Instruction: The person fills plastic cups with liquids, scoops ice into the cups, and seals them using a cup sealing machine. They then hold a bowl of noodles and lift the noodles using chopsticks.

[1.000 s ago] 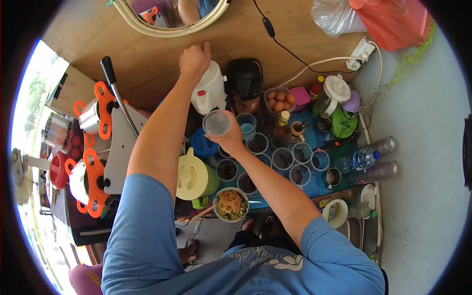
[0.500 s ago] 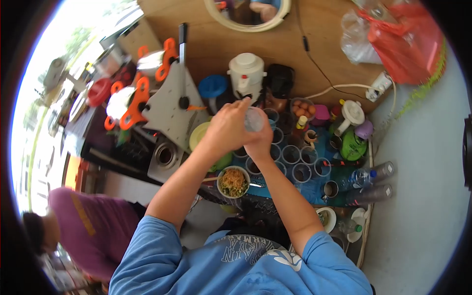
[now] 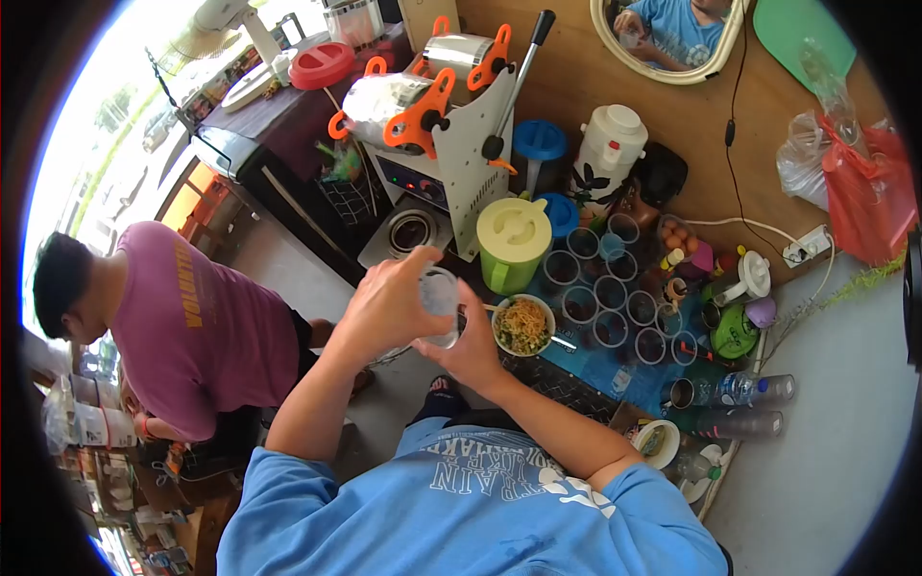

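Note:
A clear plastic cup (image 3: 439, 296) is held between my two hands above the floor gap in front of the counter. My left hand (image 3: 384, 300) curls round its left side, while my right hand (image 3: 468, 344) grips its lower right side. The cup looks tilted; its contents are hard to make out. Just beyond the hands stands a white cup-sealing machine (image 3: 477, 187) with film rolls, orange clamps and a long lever. Its round cup holder (image 3: 412, 230) lies close to my left fingertips. To the right are a green pitcher (image 3: 514, 245) and a bowl of noodles (image 3: 523, 324) with cutlery.
Several clear cups (image 3: 609, 324) of dark contents crowd the blue mat. Behind them are a white drink dispenser (image 3: 608, 154) and blue-lidded container (image 3: 540, 141). Bottles (image 3: 735, 389) lie at the right edge. A person in a purple shirt (image 3: 206, 326) bends away at the left.
My hands have moved with the cup from above the cups on the counter to near the sealing machine's front. The view has turned left, showing more of the machine and the other person.

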Demonstrator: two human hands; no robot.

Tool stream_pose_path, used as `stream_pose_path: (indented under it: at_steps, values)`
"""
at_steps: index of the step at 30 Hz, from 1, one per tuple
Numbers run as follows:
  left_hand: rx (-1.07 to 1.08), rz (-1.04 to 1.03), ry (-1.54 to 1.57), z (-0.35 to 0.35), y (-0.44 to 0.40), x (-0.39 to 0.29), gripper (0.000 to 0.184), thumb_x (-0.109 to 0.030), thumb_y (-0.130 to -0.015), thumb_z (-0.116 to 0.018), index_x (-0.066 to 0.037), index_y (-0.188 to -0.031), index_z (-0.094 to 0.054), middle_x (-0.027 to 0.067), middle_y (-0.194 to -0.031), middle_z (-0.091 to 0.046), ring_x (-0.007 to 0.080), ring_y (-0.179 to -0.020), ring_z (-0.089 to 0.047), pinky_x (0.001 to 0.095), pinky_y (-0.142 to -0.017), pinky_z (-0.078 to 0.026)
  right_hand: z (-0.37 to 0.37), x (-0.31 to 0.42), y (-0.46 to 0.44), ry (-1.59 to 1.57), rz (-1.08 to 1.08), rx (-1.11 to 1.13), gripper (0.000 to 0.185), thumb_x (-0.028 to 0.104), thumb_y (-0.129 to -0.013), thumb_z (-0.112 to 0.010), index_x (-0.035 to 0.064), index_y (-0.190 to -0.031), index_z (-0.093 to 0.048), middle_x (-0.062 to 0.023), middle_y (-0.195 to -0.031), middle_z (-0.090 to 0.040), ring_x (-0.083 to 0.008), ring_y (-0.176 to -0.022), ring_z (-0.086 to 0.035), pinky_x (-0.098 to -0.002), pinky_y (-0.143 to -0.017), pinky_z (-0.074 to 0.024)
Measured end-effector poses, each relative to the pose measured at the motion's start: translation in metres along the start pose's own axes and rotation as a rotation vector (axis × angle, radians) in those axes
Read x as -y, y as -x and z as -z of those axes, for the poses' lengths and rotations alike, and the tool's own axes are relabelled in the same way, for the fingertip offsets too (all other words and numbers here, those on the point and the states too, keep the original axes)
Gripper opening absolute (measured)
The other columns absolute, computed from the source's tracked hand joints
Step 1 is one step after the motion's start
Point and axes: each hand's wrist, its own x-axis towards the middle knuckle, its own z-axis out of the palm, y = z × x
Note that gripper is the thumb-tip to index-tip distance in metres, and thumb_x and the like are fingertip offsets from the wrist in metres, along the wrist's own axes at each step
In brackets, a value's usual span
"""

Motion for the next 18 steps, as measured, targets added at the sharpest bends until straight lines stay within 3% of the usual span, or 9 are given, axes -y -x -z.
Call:
stream_pose_path:
  at_steps: [1, 3, 4, 6, 9, 10, 13, 14, 18]
  values:
    - [0.004, -0.004, -0.003, 0.004, -0.004, 0.017, 0.071, -0.031, -0.062, -0.082, -0.002, -0.124, -0.061, 0.025, -0.096, -0.07, 0.043, -0.097, -0.067, 0.0465, -0.091, -0.051, -0.014, -0.021, 0.008, -0.001, -0.001, -0.006, 0.095, 0.028, -0.068, -0.092, -0.0071, -0.142, -0.044, -0.0244, -0.138, -0.053, -0.034, -0.132, -0.052, -0.0442, -0.112, -0.0399]
    - [-0.049, 0.056, -0.084, 0.008, -0.014, 0.054, 0.077, -0.024, -0.059, -0.084, -0.006, -0.129, -0.058, 0.0227, -0.1, -0.071, 0.0393, -0.1, -0.067, 0.0448, -0.09, -0.051, -0.044, -0.067, 0.016, -0.049, -0.489, 0.26, 0.097, 0.033, -0.071, -0.089, -0.011, -0.143, -0.042, -0.0235, -0.142, -0.05, -0.0351, -0.136, -0.048, -0.0419, -0.115, -0.0374]
    - [-0.048, 0.062, -0.106, 0.011, -0.022, 0.071, 0.078, -0.023, -0.06, -0.085, -0.006, -0.13, -0.056, 0.0232, -0.103, -0.07, 0.0396, -0.102, -0.067, 0.045, -0.091, -0.051, -0.064, -0.096, 0.013, -0.057, -0.497, 0.25, 0.097, 0.033, -0.071, -0.089, -0.011, -0.143, -0.042, -0.0235, -0.142, -0.05, -0.0351, -0.136, -0.048, -0.0419, -0.115, -0.0374]
    - [-0.072, 0.023, -0.111, 0.015, -0.041, 0.099, 0.078, -0.023, -0.061, -0.085, -0.006, -0.131, -0.055, 0.0233, -0.105, -0.07, 0.0396, -0.103, -0.067, 0.0451, -0.092, -0.051, -0.103, -0.129, 0.01, -0.421, -0.987, 0.461, 0.085, 0.035, -0.073, -0.086, -0.0039, -0.139, -0.049, -0.018, -0.142, -0.051, -0.0318, -0.131, -0.05, -0.0418, -0.111, -0.039]
    - [-0.102, -0.041, -0.135, 0.022, -0.079, 0.132, 0.079, -0.024, -0.063, -0.085, -0.006, -0.133, -0.054, 0.0235, -0.11, -0.069, 0.0397, -0.106, -0.066, 0.0453, -0.095, -0.051, -0.149, -0.143, -0.018, -0.867, -1.205, 0.28, 0.069, 0.035, -0.074, -0.085, 0.0066, -0.13, -0.056, -0.0119, -0.141, -0.053, -0.026, -0.121, -0.054, -0.0424, -0.107, -0.0397]
    - [-0.13, -0.078, -0.116, 0.02, -0.092, 0.146, 0.078, -0.024, -0.063, -0.085, -0.007, -0.133, -0.054, 0.0236, -0.11, -0.069, 0.0399, -0.106, -0.066, 0.0453, -0.095, -0.052, -0.165, -0.154, -0.028, -0.991, -1.233, 0.213, 0.055, 0.034, -0.076, -0.083, 0.0138, -0.121, -0.058, -0.0076, -0.138, -0.052, -0.0228, -0.113, -0.054, -0.0435, -0.104, -0.0388]
    - [-0.154, -0.15, -0.08, 0.005, -0.13, 0.187, 0.078, -0.026, -0.064, -0.085, -0.007, -0.133, -0.053, 0.0239, -0.111, -0.069, 0.0414, -0.105, -0.067, 0.0465, -0.093, -0.053, -0.216, -0.171, -0.051, -1.135, -1.176, -0.065, 0.051, 0.033, -0.078, -0.081, 0.0146, -0.12, -0.059, -0.0056, -0.131, -0.053, -0.0231, -0.116, -0.054, -0.0433, -0.105, -0.0378]
    - [-0.144, -0.17, -0.074, -0.001, -0.141, 0.199, 0.078, -0.027, -0.065, -0.085, -0.006, -0.133, -0.053, 0.0241, -0.109, -0.069, 0.0414, -0.106, -0.066, 0.0468, -0.093, -0.053, -0.223, -0.173, -0.058, -1.186, -1.172, -0.117, 0.04, 0.026, -0.081, -0.079, 0.0161, -0.114, -0.06, -0.0023, -0.119, -0.057, -0.0205, -0.114, -0.055, -0.0421, -0.104, -0.0384]
    - [-0.007, -0.122, -0.02, -0.034, -0.17, 0.231, 0.078, -0.028, -0.065, -0.086, -0.005, -0.133, -0.054, 0.0235, -0.11, -0.069, 0.0421, -0.104, -0.067, 0.0474, -0.093, -0.053, -0.246, -0.186, -0.071, -1.304, -1.041, -0.303, 0.026, 0.02, -0.084, -0.075, 0.0168, -0.106, -0.06, -0.0002, -0.115, -0.06, -0.0183, -0.112, -0.057, -0.0426, -0.104, -0.0401]
